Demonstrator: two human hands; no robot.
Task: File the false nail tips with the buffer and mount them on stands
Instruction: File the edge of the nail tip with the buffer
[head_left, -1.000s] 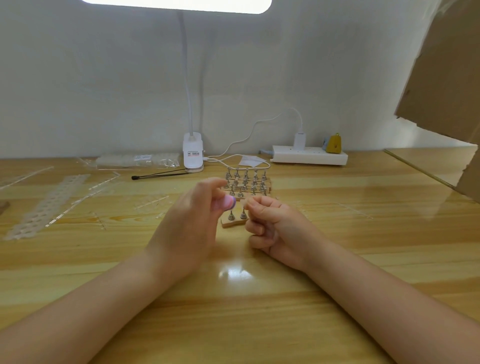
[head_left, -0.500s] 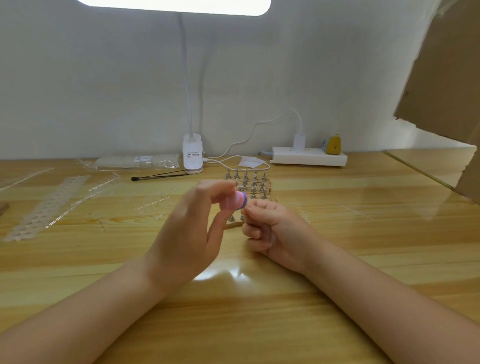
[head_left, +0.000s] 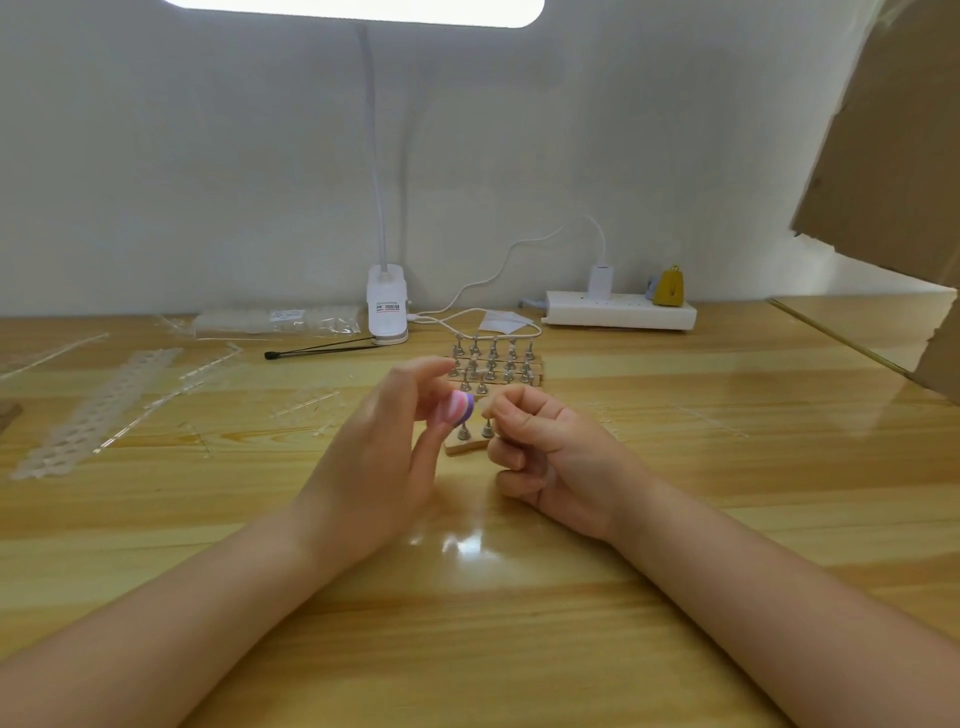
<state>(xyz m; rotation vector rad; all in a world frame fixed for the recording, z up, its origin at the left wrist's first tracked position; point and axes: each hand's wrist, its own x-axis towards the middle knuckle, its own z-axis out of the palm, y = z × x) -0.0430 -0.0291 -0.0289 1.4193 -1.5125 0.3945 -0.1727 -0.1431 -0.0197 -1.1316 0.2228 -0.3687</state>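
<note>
The left hand (head_left: 374, 457) grips the pink-and-purple buffer (head_left: 460, 408) between thumb and fingers; it now sits higher and nearer the right hand than a second ago, so filing looks under way. The right hand (head_left: 540, 447), just right of the buffer, has its fingers curled in a pinch, presumably on a nail tip, but the tip is too small to make out. Just behind the buffer, a small stand (head_left: 465, 441) is partly hidden by both hands. Farther behind stands the rack of stands (head_left: 496, 364) on the desk (head_left: 727, 467).
</note>
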